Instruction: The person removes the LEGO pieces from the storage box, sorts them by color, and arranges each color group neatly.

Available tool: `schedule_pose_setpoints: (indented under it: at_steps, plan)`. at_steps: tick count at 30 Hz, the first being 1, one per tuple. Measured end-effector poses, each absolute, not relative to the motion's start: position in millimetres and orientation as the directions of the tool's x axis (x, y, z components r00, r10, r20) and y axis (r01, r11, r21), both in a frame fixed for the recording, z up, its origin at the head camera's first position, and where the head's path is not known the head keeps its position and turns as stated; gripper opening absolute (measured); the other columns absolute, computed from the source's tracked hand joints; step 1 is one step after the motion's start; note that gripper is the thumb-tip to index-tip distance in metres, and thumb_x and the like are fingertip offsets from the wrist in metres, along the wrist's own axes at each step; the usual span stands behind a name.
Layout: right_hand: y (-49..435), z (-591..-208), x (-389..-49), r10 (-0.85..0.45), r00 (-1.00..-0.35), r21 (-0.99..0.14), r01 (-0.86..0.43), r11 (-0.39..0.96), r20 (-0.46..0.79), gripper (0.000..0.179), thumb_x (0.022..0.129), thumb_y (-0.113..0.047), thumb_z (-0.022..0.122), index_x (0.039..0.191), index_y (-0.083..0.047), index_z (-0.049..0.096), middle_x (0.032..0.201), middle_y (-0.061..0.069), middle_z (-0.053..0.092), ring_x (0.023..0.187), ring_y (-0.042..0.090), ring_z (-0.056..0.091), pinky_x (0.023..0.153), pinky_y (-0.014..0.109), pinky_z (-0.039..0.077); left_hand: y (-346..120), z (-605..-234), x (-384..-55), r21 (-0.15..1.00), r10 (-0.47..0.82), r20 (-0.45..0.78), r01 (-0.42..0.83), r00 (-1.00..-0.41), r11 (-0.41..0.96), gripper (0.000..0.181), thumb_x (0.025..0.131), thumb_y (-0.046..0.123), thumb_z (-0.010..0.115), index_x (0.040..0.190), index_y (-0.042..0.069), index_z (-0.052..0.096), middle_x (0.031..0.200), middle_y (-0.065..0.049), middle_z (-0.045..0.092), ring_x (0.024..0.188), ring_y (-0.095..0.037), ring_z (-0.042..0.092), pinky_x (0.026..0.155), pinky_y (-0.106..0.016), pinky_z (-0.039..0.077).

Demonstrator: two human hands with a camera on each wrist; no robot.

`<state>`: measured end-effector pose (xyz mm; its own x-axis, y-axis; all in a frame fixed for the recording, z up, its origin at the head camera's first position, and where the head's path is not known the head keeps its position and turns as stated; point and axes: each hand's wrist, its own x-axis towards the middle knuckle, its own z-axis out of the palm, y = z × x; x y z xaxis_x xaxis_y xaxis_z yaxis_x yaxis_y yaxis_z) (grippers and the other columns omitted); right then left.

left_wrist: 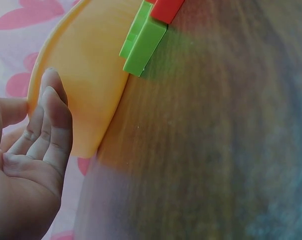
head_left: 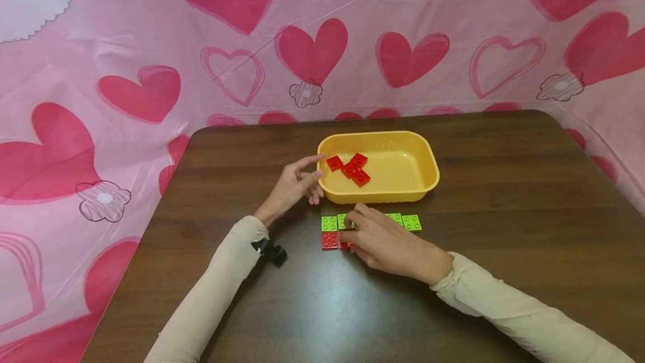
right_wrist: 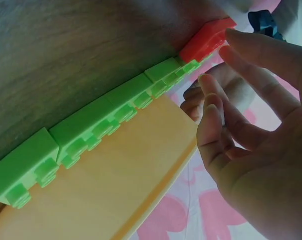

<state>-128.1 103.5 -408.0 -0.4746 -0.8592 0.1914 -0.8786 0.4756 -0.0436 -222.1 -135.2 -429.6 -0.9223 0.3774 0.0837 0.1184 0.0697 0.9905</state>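
Touching the yellow tray [head_left: 378, 196] at its left rim, the left hand [head_left: 294, 185] extends loose fingers; the right hand [head_left: 387, 244], half-curled, partly covers a red brick [head_left: 344, 246] off the near-left corner, grip unclear. Studs up, green bricks [head_left: 329, 223] run lengthwise along the near edge.

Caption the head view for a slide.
Left hand touching a yellow tub with four red bricks inside; right hand over green bricks and further red bricks.

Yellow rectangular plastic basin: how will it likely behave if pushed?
The basin probably slides rather than tips, being wide and low. Its thin-looking rim suggests light weight. The loose red square plastic bricks inside would likely shift.
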Motion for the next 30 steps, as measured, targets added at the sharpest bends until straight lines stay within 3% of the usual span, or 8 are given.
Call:
schedule_pose_setpoints:
  at_steps: [7,26,30]
  plan:
    - [103.2,-409.7,-128.4,-0.856,-0.481,-0.067,-0.876,0.477,0.190,0.026,0.084,-0.014,0.079,0.109,-0.016,0.076,0.099,0.000,0.069,0.089,0.018,0.052,0.074,0.029,0.049,-135.4,-428.3,-222.4,0.991,0.375,0.067,0.104,-0.925,0.080,0.046,0.101,0.007,0.057,0.146,0.005,0.047,0.072,-0.023,0.066,0.050,-0.024,0.061,0.051,-0.034,0.057]
    - [99.4,-414.6,-128.1,-0.829,-0.517,-0.085,-0.855,0.512,0.210,0.020,0.087,-0.017,0.078,0.107,-0.014,0.075,0.100,0.003,0.066,0.088,0.018,0.055,0.074,0.028,0.053,-136.4,-429.6,-222.0,0.989,0.380,0.075,0.116,-0.922,0.086,0.047,0.101,0.008,0.057,0.147,0.007,0.047,0.073,-0.023,0.066,0.051,-0.026,0.061,0.051,-0.035,0.058]
    - [102.7,-409.7,-130.5,-0.809,-0.523,-0.126,-0.852,0.509,0.268,0.019,0.086,-0.019,0.080,0.104,-0.014,0.075,0.100,0.002,0.066,0.088,0.016,0.057,0.073,0.027,0.054,-136.9,-430.7,-222.3,0.989,0.380,0.073,0.116,-0.922,0.091,0.047,0.101,0.010,0.058,0.147,0.008,0.047,0.074,-0.023,0.067,0.052,-0.026,0.062,0.053,-0.035,0.058]
